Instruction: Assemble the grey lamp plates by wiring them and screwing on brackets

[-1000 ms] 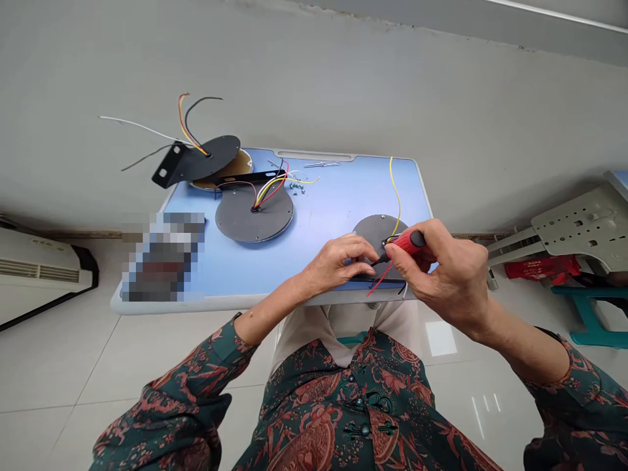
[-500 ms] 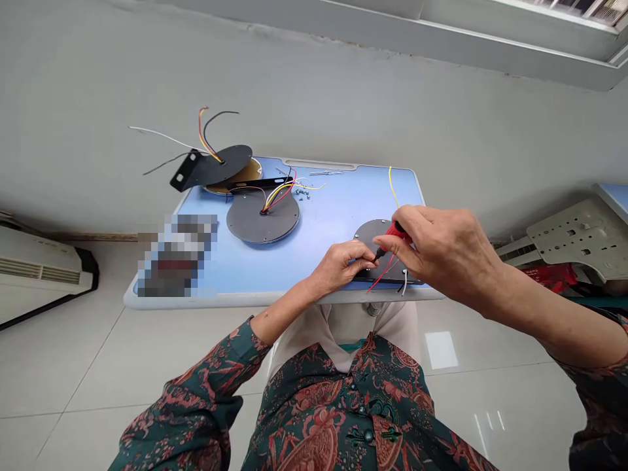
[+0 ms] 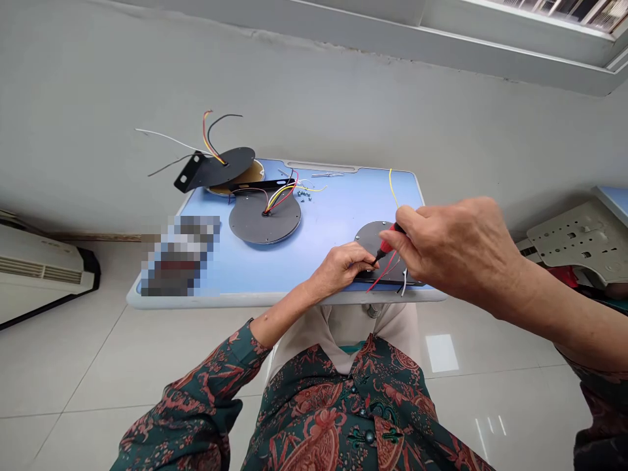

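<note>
My right hand (image 3: 454, 252) is closed round a red-handled screwdriver (image 3: 386, 246), tip pointing down-left onto a grey round plate (image 3: 369, 233) at the near right edge of the blue table (image 3: 333, 209). My left hand (image 3: 343, 267) is pinched at the plate's near edge right by the screwdriver tip; what the fingers hold is too small to make out. Red, white and yellow wires (image 3: 392, 190) come out of this plate.
A second grey disc with coloured wires (image 3: 265, 218) lies mid-table. A black disc with a bracket (image 3: 216, 167) rests on a brass-coloured plate at the far left corner. Small screws (image 3: 303, 193) lie behind. A blurred object (image 3: 179, 255) sits at the table's left. A white perforated panel (image 3: 574, 239) stands right.
My right hand has lifted and turned so its back now faces me and hides most of the red handle. My left hand stays at the plate. The view has tilted up slightly.
</note>
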The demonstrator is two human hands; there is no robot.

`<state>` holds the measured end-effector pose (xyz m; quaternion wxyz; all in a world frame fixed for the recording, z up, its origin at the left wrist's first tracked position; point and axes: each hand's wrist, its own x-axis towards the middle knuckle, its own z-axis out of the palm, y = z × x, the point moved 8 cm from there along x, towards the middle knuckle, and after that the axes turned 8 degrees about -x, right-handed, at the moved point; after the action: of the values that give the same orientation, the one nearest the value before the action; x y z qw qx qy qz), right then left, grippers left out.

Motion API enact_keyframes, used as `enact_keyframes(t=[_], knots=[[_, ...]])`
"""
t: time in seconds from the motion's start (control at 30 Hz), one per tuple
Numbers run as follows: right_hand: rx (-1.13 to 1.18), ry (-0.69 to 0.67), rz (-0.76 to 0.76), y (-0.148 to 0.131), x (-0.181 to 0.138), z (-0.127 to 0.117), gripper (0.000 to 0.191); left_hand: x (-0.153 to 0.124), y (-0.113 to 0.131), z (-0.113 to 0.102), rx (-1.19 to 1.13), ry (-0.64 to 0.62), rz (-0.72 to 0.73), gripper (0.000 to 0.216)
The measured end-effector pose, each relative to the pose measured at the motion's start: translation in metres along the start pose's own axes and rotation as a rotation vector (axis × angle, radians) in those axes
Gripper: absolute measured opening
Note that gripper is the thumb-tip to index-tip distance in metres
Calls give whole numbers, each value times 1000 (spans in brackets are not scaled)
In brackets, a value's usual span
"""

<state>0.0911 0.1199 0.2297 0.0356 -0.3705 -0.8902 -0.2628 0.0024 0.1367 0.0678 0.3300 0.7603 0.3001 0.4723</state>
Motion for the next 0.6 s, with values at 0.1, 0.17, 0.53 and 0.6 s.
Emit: enact_keyframes(t=[0.1,0.17,0.53,0.6], knots=[[-31,8,66,4,1,-1,49,0,-1,1,9,-5,15,17],[-7,12,15,4,1,-3,46,-1,-1,2,17,-9,19,18],[4,2,-45,-6,-1,15,44,4,0,-2,-5,18,-72,6],[45,8,-41,-5,-2,12,40,5,0,-2,-18,24,-84,9]])
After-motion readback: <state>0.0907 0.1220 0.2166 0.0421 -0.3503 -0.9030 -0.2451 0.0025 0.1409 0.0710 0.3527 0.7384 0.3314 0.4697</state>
